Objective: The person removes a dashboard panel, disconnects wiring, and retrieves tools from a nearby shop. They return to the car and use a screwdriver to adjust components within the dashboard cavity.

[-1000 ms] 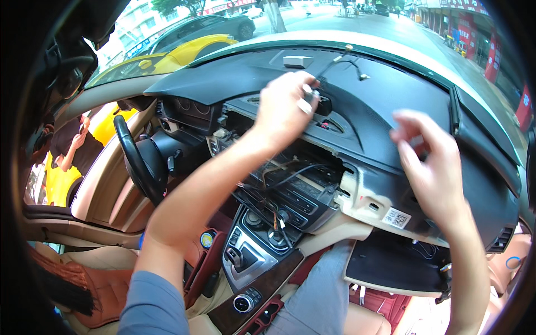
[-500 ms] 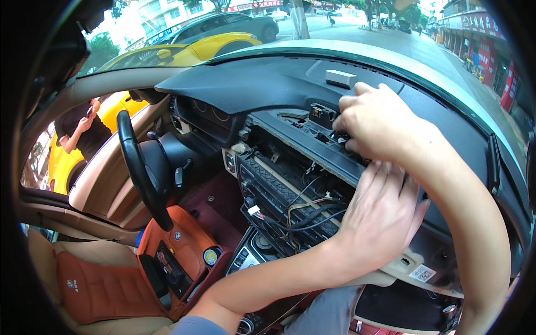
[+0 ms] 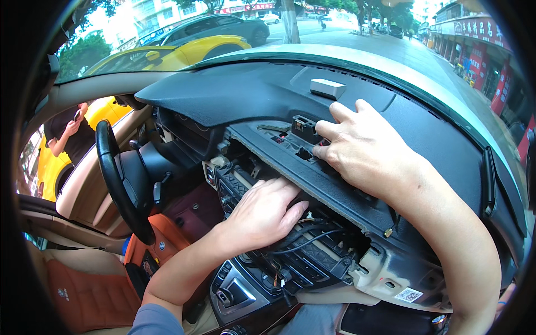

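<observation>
My left hand (image 3: 265, 215) reaches under the padded dashboard panel (image 3: 290, 162) into the opened centre of a car dashboard. Its fingers are stretched out and the thumb stands apart; the fingertips are hidden in the cavity. Above it, my right hand (image 3: 360, 148) is at the slot in the dashboard top, thumb and index finger bent around something I cannot make out, the other fingers raised. A black rectangular bracket (image 3: 304, 128) stands in that slot beside the index finger. Loose black cables (image 3: 307, 240) lie below my left hand. A lead with a brass-coloured connector (image 3: 389, 231) hangs by the panel's right edge.
The steering wheel (image 3: 120, 173) is at the left, with a silver gear console (image 3: 240, 293) below centre. A small silver box (image 3: 328, 88) sits on the dashboard top (image 3: 240, 84). Beyond the side window a person (image 3: 70, 131) holds a phone near a yellow car (image 3: 114, 114).
My left hand has moved left from the panel's right side, beside my right hand, into the central cavity. My right hand stays by the slot. The whole view has shifted, and the brass-coloured connector now shows.
</observation>
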Tool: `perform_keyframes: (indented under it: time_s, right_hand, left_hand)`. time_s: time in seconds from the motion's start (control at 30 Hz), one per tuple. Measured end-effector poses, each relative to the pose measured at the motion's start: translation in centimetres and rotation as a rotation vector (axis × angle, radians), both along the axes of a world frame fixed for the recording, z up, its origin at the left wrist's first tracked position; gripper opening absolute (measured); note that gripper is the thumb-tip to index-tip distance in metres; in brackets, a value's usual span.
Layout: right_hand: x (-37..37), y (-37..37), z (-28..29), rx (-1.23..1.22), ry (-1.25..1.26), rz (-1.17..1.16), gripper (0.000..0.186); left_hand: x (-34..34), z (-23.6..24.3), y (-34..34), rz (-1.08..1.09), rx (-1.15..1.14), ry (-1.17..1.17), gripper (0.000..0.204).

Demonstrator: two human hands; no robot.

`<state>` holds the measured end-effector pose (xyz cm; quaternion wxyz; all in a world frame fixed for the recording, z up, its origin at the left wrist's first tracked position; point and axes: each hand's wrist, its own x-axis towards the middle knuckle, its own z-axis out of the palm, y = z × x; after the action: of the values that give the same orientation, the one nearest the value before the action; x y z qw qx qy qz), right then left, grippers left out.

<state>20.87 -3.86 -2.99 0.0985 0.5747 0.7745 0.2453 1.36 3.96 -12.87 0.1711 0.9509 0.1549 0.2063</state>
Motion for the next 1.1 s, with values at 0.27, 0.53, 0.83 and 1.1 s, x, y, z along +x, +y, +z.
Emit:
perform_keyframes:
  time_s: [0.27, 0.53, 0.83, 1.1]
  right_hand:
    - [-0.5, 1.4, 0.0, -0.016, 0.022, -0.06, 0.016]
    - [0.0, 2.5, 0.2, -0.014, 0.095, -0.041, 0.014]
    - [-0.6, 2.6, 0.7, -0.098, 0.093, -0.126, 0.026]
    - [-0.6, 2.4, 1.3, -0.141, 0.141, -0.133, 0.017]
  left_hand:
    - [1.7, 0.5, 2.7, -0.14, -0.046, 0.111, 0.027]
    - [1.4, 0.2, 3.7, -0.211, -0.081, 0.109, 0.039]
    - [1.4, 0.2, 3.0, -0.144, -0.083, 0.152, 0.04]
    - [1.2, 0.3, 2.9, -0.113, -0.147, 0.186, 0.045]
